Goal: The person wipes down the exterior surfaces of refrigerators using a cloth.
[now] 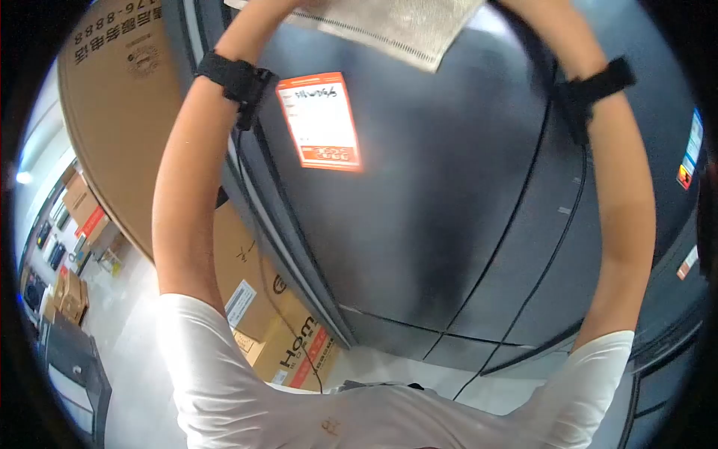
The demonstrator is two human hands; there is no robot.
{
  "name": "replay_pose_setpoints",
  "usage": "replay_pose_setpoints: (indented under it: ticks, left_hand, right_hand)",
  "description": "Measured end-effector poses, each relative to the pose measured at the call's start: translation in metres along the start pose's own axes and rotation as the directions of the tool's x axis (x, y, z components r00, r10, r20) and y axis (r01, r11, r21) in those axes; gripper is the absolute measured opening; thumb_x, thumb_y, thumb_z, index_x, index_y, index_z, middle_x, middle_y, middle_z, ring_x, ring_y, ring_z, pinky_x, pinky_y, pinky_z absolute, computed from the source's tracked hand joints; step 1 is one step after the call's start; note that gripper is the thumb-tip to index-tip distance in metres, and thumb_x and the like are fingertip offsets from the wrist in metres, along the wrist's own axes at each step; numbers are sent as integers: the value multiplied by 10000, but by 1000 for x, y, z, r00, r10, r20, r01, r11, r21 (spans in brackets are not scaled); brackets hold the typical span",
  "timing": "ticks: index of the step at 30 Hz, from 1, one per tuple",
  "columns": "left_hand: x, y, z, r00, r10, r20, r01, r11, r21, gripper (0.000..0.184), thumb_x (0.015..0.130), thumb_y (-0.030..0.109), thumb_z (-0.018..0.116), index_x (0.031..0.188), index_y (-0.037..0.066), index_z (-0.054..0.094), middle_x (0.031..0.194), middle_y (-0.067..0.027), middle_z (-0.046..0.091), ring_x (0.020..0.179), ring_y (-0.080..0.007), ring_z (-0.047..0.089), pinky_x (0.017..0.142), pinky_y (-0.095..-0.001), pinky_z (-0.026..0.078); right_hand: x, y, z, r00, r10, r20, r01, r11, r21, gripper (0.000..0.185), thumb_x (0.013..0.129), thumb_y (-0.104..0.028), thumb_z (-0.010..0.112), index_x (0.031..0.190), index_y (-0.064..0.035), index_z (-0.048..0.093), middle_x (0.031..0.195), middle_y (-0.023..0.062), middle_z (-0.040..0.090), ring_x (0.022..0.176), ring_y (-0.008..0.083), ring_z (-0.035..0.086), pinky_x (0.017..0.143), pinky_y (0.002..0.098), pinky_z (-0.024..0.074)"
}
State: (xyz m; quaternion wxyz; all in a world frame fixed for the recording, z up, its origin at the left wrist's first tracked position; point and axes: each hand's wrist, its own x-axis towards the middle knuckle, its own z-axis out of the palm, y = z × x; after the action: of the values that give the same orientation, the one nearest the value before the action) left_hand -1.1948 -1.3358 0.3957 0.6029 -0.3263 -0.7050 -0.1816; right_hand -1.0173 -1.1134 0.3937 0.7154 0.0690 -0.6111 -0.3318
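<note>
A beige cloth with a stitched hem lies against the dark glossy front of a large appliance, at the top of the head view. My left hand reaches up to the cloth's left side, and the upper edge of the view cuts off its fingers. On the other side, my right hand is close to the cloth's right corner, its fingers also out of sight. Whether either hand grips the cloth cannot be seen. Black straps circle both wrists, with cables hanging from them. An orange-and-white label is stuck on the front.
To the left stands a large cardboard panel with printed characters. Printed cardboard boxes sit low beside the appliance. A dark cabinet is on the pale floor at far left. More dark panels with stickers are at right.
</note>
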Motion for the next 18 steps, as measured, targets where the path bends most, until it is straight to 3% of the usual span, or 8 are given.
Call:
replay_pose_setpoints:
  ticks: [1,2,3,5,12,13,16,18]
  left_hand:
    - [1,29,4,1000,-29,1,29,1000,8,626,903,392,534,1438,68,490,1556,-286,293,1466,-483,143,1200,-548,159]
    - [-11,53,5,995,85,51,-87,995,45,674,888,407,551,1465,71,454,1574,-302,226,1458,-522,111,1185,-598,132]
    - [-30,75,8,975,201,93,-208,976,72,726,873,422,568,1492,74,418,1592,-319,159,1450,-561,79,1169,-649,105]
    - [-71,112,9,962,274,12,-274,962,3,874,889,534,554,1546,35,267,1598,-345,46,1439,-607,-10,1166,-665,42]
    - [-15,170,-20,997,18,69,-8,990,-141,851,936,593,447,1566,67,224,1612,-317,26,1484,-514,7,1200,-597,41]
    - [-9,187,-22,997,-22,69,34,983,-178,849,937,587,447,1571,73,211,1616,-309,28,1489,-501,17,1204,-589,45]
    - [-22,214,11,980,138,-146,-141,990,-10,575,906,342,527,1410,72,465,1625,-215,156,1484,-469,132,1144,-652,173]
    - [-37,215,28,951,299,-76,-280,940,194,538,868,232,559,1396,135,539,1665,-129,75,1492,-486,84,1061,-782,172]
  right_hand:
    - [-20,-3,-6,996,66,-59,-68,997,-33,315,915,-150,546,1133,45,661,1308,244,567,1256,324,519,1124,467,393]
    - [-40,-15,-50,961,-4,278,-14,998,62,402,900,-172,569,1206,84,611,1388,285,502,1335,377,457,1151,481,359]
    - [-72,-14,-55,993,-34,114,4,966,257,456,876,-196,598,1230,92,604,1421,301,473,1389,402,399,1177,512,308]
    - [-105,-8,-88,944,-175,279,107,965,241,568,909,-307,569,1306,98,542,1445,295,452,1401,413,386,1181,543,272]
    - [-78,107,-94,986,61,158,-28,978,-205,475,990,-215,446,1339,107,469,1436,304,447,1360,416,422,1175,469,313]
    - [-56,101,-117,924,163,345,-183,983,25,422,978,-193,460,1287,92,501,1402,316,464,1319,438,443,1148,480,337]
    - [-76,88,-85,965,260,25,-237,830,505,470,941,-206,514,1312,81,505,1410,335,447,1352,466,400,1148,478,327]
    - [-105,80,-96,988,-113,108,81,961,263,550,924,-174,489,1405,85,425,1465,315,400,1399,445,348,1177,465,288]
